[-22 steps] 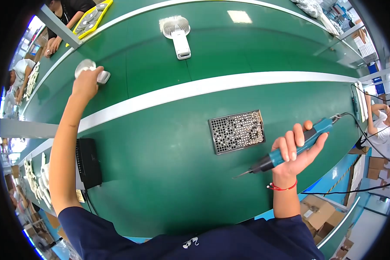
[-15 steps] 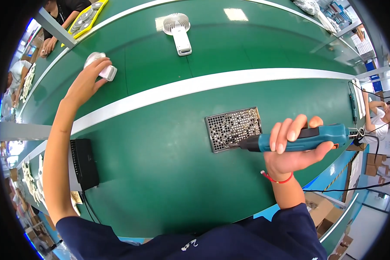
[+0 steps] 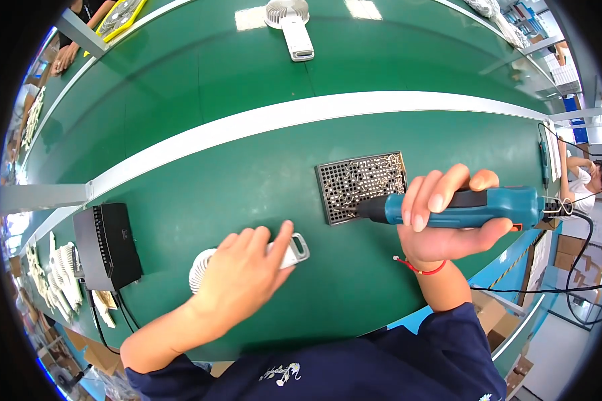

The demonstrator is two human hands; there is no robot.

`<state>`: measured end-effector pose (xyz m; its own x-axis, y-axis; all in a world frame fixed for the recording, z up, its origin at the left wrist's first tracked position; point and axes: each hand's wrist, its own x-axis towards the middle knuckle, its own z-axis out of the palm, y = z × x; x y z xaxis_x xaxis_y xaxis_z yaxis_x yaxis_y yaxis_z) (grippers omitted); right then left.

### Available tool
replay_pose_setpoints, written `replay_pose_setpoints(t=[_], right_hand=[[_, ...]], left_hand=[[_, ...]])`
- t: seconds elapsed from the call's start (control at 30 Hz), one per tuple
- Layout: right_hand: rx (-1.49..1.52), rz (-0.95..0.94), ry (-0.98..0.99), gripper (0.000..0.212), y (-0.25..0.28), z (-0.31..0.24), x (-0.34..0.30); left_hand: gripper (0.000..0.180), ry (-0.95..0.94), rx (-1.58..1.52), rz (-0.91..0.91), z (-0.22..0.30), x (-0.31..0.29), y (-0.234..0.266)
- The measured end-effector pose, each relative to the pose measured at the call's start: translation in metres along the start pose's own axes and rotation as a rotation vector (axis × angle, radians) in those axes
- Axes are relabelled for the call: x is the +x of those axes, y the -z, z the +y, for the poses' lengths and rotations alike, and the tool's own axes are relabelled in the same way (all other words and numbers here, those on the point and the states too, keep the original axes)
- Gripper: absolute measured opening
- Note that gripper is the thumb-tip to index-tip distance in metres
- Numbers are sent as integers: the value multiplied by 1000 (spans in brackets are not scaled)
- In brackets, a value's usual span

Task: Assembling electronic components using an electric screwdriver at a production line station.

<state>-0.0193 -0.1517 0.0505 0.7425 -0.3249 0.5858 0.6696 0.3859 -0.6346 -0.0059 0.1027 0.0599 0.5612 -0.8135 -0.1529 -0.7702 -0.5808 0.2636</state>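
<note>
— What sits at the far side of the green conveyor belt (image 3: 201, 87)?
— A white handheld fan (image 3: 291, 23), lying beyond the white stripe (image 3: 301, 117) that runs the belt's length.
— And on the left?
— A black ribbed box (image 3: 107, 244) at the belt's edge, with white fan grilles (image 3: 60, 267) stacked just beside it. A yellow tray (image 3: 117, 15) lies in the far left corner.

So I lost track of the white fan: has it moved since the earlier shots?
Yes. The left hand brought the white fan from beyond the white stripe to the near side.
</note>
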Motion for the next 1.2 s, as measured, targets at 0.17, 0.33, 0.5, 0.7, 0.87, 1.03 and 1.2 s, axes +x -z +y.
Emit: replay_pose_setpoints(t=[0.17, 0.33, 0.5, 0.7, 0.87, 1.03, 1.2], right_hand=[[-34, 26, -18, 56, -2, 2, -1], [-22, 54, -26, 56, -8, -7, -2], [113, 108, -57, 54, -35, -38, 8], [138, 115, -125, 53, -42, -38, 1], [181, 148, -166, 52, -45, -41, 1], [269, 307, -197, 50, -43, -40, 11], [75, 4, -92, 56, -62, -36, -7]], left_hand=[[60, -3, -80, 73, 16, 7, -24], [56, 31, -289, 276, 18, 10, -21], [41, 4, -698, 457, 13, 22, -13], [18, -70, -828, 470, 11, 24, -23], [16, -130, -945, 461, 6, 22, -29], [12, -200, -990, 553, 3, 20, -24], [19, -80, -860, 441, 8, 18, -23]])
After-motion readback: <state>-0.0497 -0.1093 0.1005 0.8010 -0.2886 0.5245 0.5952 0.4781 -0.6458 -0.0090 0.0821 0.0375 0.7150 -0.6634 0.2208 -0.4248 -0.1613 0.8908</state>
